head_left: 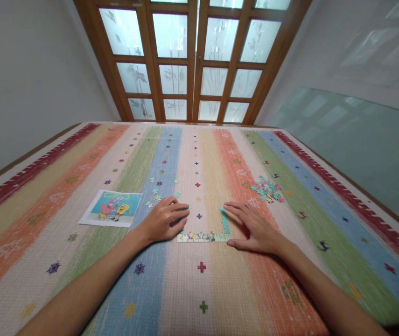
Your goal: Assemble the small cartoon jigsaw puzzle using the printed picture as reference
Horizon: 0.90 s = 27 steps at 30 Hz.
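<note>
- Nearest, the two forearms reach forward over a striped mat [199, 289] woven in coloured bands; whether it covers a floor or a counter I cannot tell.
- The left hand [164, 220] lies palm down, fingers [180, 209] loosely together and flat, clamped on nothing, touching the left end of the assembled puzzle edge [204, 236].
- The right hand [255, 228] lies flat too, fingers slightly apart, holding nothing, just beside the short teal upright run of that edge.
- The joined strip sits between the hands, an L shape along the bottom and right.
- Left of the left hand lies the reference picture [112, 208], a cartoon print, flat on the mat.
- Scattered loose pieces [157, 191] lie just beyond the left hand; a denser pile of pieces [266, 189] sits beyond the right hand.
- Farthest stands a wooden door [192, 60] with frosted glass panes.
- A likely slip: either palm sliding sideways could buckle the joined strip, since the pieces lock only lightly and the woven mat may snag them.
</note>
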Tool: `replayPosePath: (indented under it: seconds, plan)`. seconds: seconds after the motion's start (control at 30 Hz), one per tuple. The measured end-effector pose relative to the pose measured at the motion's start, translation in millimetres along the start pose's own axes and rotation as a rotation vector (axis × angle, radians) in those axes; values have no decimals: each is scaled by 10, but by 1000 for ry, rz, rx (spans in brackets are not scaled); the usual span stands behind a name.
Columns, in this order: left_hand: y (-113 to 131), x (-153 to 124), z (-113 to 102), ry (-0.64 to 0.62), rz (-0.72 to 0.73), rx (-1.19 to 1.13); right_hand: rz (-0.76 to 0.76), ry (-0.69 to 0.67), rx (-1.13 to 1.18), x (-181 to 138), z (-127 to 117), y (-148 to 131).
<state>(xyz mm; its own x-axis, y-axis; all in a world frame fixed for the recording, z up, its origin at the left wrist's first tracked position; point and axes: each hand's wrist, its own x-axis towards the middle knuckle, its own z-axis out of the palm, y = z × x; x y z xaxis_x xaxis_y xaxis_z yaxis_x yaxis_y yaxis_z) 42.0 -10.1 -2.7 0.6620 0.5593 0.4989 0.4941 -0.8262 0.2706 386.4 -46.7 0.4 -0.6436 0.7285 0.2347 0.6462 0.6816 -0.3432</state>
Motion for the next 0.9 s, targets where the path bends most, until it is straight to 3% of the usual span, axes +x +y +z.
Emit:
replayPosePath:
  seconds: [0.53, 0.9]
  plan:
    - [2, 48, 2, 93, 71, 2, -9, -5, -8, 13, -33, -29]
    - [6, 32, 7, 81, 55, -34, -42, 14, -32, -10, -4, 36]
